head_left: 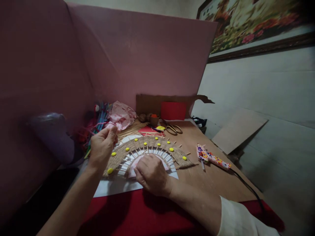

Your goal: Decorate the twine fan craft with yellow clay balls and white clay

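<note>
- Pink partition walls back a brown wooden worktable (211,178)
- Right hand (151,173) presses flat, steadying a half-round woven twine fan (147,149)
- Left hand (102,146) pinches closed above its rim, contents unclear
- Floral-patterned glue gun (211,158) lies nearby

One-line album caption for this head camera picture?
Right hand steadies a half-round jute weaving; left hand pinches above it.

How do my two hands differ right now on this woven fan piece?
The left hand is raised at the left edge of the woven half-circle, fingers pinched together, though what they pinch is too small to tell. The right hand lies low, pressed down on the pink centre, fingers curled. The left forearm is bare; the right shows a white sleeve. Both work on the same half-circle.
</note>
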Demonstrator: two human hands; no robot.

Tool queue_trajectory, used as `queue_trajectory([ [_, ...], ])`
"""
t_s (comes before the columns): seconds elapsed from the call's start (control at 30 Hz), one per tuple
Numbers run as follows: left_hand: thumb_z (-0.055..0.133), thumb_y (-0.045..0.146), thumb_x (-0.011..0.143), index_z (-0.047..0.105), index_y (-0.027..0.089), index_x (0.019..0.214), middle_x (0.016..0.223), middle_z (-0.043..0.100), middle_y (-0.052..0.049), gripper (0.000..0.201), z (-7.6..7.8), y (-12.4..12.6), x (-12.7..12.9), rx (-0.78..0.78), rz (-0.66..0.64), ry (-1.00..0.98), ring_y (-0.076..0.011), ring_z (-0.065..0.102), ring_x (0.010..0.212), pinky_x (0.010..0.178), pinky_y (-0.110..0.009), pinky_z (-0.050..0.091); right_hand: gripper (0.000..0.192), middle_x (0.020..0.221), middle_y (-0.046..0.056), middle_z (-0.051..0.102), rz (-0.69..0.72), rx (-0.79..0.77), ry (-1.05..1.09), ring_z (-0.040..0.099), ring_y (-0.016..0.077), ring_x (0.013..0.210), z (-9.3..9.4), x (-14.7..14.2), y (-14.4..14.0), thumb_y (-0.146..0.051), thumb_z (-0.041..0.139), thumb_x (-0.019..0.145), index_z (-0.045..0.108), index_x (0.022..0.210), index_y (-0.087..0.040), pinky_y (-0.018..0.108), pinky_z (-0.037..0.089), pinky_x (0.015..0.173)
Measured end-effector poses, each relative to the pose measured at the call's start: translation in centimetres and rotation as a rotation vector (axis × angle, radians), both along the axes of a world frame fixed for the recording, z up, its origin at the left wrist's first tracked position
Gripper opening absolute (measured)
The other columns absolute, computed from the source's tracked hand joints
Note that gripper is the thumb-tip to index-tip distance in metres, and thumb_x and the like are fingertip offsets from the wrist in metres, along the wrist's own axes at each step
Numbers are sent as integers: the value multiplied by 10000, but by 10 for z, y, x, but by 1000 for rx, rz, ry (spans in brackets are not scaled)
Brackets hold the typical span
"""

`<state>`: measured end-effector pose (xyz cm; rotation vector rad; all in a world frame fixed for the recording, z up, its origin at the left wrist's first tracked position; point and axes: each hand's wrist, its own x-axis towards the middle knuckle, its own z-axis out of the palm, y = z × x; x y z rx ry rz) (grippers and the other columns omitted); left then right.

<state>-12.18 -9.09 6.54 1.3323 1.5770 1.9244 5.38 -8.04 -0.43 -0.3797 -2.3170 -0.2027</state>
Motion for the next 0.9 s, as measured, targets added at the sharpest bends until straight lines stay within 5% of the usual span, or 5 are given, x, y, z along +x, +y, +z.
queue_trajectory([
  [0.23, 640, 307, 721, 627, 183, 884, 781, 607, -9, 205, -33, 13, 6, 90, 189, 211, -144, 539, 693, 637, -230, 402, 235, 680, 39, 582, -8, -55, 72, 500, 168, 659, 3, 3, -1, -230, 368, 894, 536, 740, -173, 306, 344, 622],
  [0.43, 524, 333, 833, 595, 189, 702, 560, 483, 28, 207, -43, -16, 25, 63, 48, 387, -114, 430, 511, 524, -232, 335, 251, 603, 17, 532, -14, -123, 169, 477, 148, 574, 4, 6, 1, -193, 337, 901, 477, 693, -195, 285, 356, 581],
  [0.67, 445, 373, 870, 492, 183, 490, 448, 438, 21, 428, -50, -25, 43, -14, -292, 520, -97, 402, 434, 477, -242, 292, 148, 606, -16, 531, 59, -282, 371, 500, 112, 532, -2, 11, 2, -279, 478, 888, 454, 764, -202, 244, 394, 561],
  [0.9, 549, 303, 831, 601, 182, 791, 649, 573, 7, 137, -52, -21, 44, 32, -148, 411, -122, 517, 589, 573, -233, 392, 144, 699, 18, 606, -21, -426, 431, 554, 117, 602, 8, 10, 6, -235, 417, 924, 538, 872, -174, 228, 413, 596],
])
